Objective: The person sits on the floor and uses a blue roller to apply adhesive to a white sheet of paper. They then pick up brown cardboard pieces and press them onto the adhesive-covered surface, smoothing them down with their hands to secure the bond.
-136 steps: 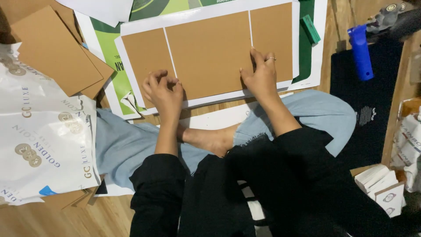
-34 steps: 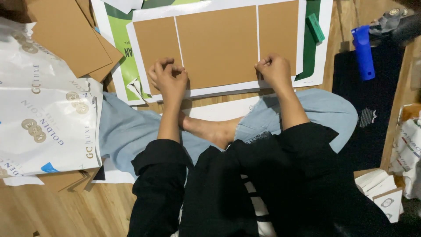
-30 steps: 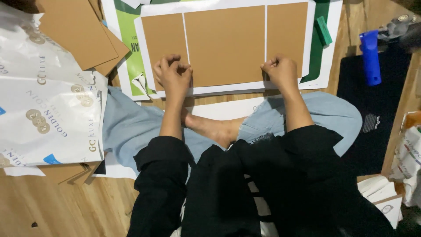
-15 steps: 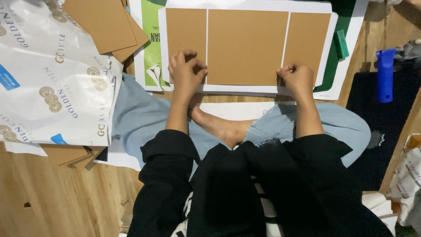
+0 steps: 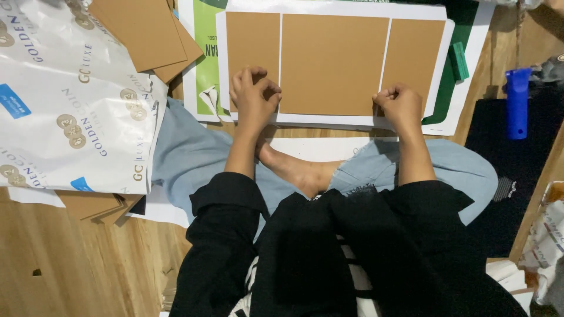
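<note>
Since the earliest view both hands have drawn back from lying flat on the brown panels to the near edge of the sheet, and their fingers have curled in; the sheet now sits higher and more to the right in view. The left hand (image 5: 254, 98) is bunched over the lower end of the narrow left brown cardboard panel (image 5: 252, 44), fingertips pinching at the near edge of the white backing sheet (image 5: 335, 120); the right hand (image 5: 401, 105) is closed in the same way at the lower corner of the narrow right brown cardboard panel (image 5: 416, 58); whether either hand actually holds the paper edge I cannot tell. Between them lies the wide middle brown cardboard panel (image 5: 333, 63), set apart from its neighbours by thin white gaps. The sheet rests on a green printed poster (image 5: 205, 53) on the wooden floor (image 5: 76, 264), just beyond the person's crossed legs in pale blue jeans (image 5: 188, 158) and a bare foot (image 5: 296, 170). To the left lies a white printed plastic bag (image 5: 64, 117) with loose brown cardboard pieces (image 5: 144, 29) above it; to the right a small green block (image 5: 459, 60) lies beside the sheet, and a blue plastic bottle-shaped tool (image 5: 517, 103) lies on a black mat (image 5: 517, 176), well apart from the right hand.
</note>
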